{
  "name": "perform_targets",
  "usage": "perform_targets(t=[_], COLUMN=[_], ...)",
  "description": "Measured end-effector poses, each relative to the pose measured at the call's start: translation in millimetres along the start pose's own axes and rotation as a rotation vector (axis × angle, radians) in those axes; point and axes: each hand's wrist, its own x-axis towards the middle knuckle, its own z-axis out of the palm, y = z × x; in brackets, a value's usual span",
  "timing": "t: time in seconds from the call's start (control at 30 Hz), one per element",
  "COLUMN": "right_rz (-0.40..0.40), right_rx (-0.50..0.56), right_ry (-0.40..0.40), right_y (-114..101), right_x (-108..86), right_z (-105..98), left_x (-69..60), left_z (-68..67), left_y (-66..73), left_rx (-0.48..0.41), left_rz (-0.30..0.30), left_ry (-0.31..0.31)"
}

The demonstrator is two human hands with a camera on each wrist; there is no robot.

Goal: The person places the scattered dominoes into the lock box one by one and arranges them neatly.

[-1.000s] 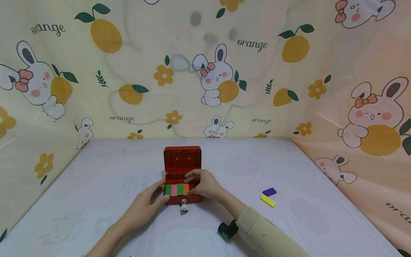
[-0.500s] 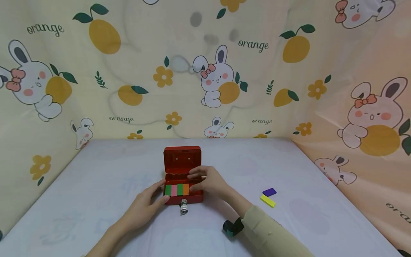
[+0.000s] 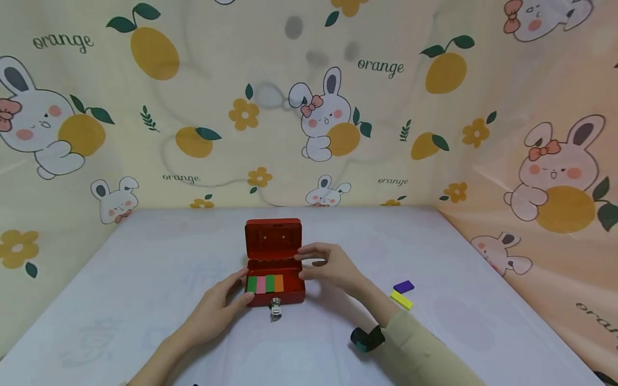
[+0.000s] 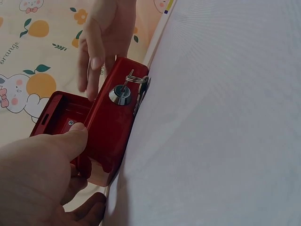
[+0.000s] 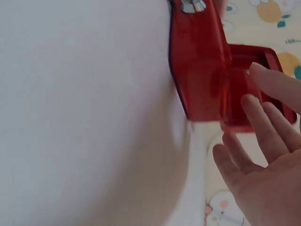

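Observation:
A red metal cash box (image 3: 292,298) stands on the white table with its lid (image 3: 273,241) raised. Inside, along the left, lie a green block (image 3: 252,284), a pink block (image 3: 261,284), a second green block (image 3: 270,283) and an orange block (image 3: 279,283) side by side. Keys (image 3: 276,312) hang from the front lock. My left hand (image 3: 217,305) grips the box's left end, its thumb over the front rim in the left wrist view. Beside the right end, my right hand (image 3: 334,267) holds nothing; its fingers look loose and spread in the right wrist view.
To the right on the table lie a purple block (image 3: 403,287) and a yellow block (image 3: 401,300), close together. A black device (image 3: 367,339) sits at my right wrist. Printed cloth (image 3: 232,64) hangs behind and along both sides.
My right hand has let go of the orange block and moved right, out of the box to its right edge. The left hand has stayed on the box.

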Motion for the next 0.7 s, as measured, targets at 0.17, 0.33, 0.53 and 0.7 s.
perform_targets(t=[0.17, 0.33, 0.53, 0.7], right_rz=[-0.005, 0.008, 0.017, 0.007], right_rx=[0.002, 0.014, 0.063, 0.048], right_ry=[0.006, 0.04, 0.117, 0.135], right_y=[1.4, 7.5, 14.3, 22.3], right_x=[-13.0, -27.9, -47.7, -66.3], right_z=[-18.6, -41.2, -64.6, -87.2], left_x=[-0.3, -1.2, -1.9, -1.6], left_z=[0.8, 0.5, 1.1, 3.0], left_y=[-0.8, -2.3, -3.0, -3.4], left_rx=[0.007, 0.009, 0.001, 0.007], left_rz=[-0.011, 0.005, 0.013, 0.001], left_ry=[-0.002, 0.004, 0.001, -0.005])
